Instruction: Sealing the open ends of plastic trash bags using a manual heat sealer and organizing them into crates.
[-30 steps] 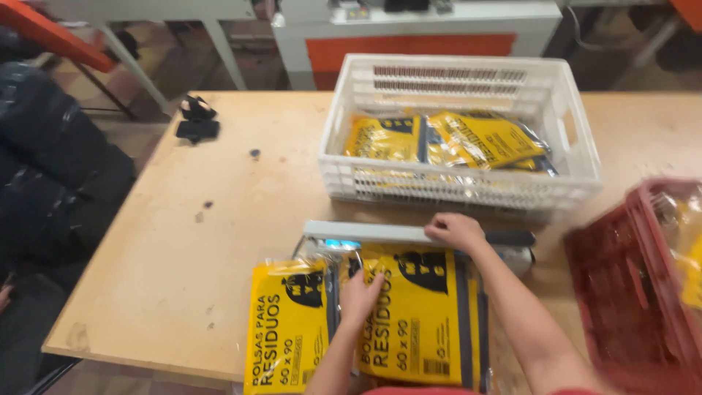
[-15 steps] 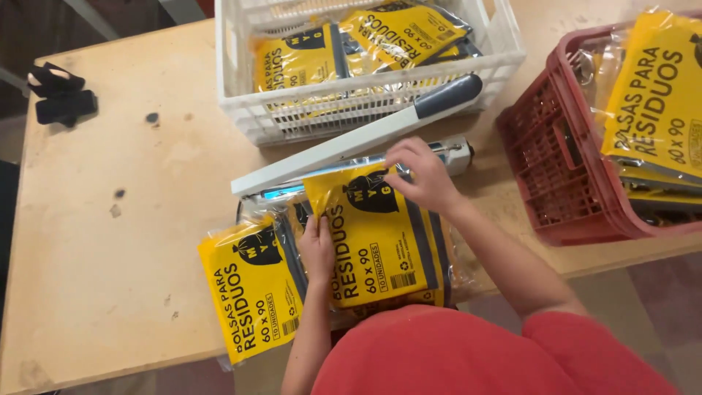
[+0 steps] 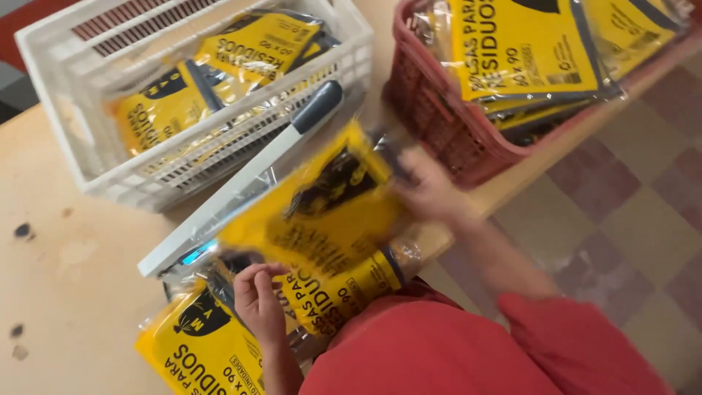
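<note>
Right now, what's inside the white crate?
The white crate holds yellow bag packs in clear wrap, lying overlapped. Whatever lies beneath them is covered, so their number is unclear.

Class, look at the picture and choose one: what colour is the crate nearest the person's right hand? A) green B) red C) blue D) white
B: the right hand lies close beside the red crate, which holds yellow packets, while the white crate stands farther off, on the other side of the sealer's arm.
</note>
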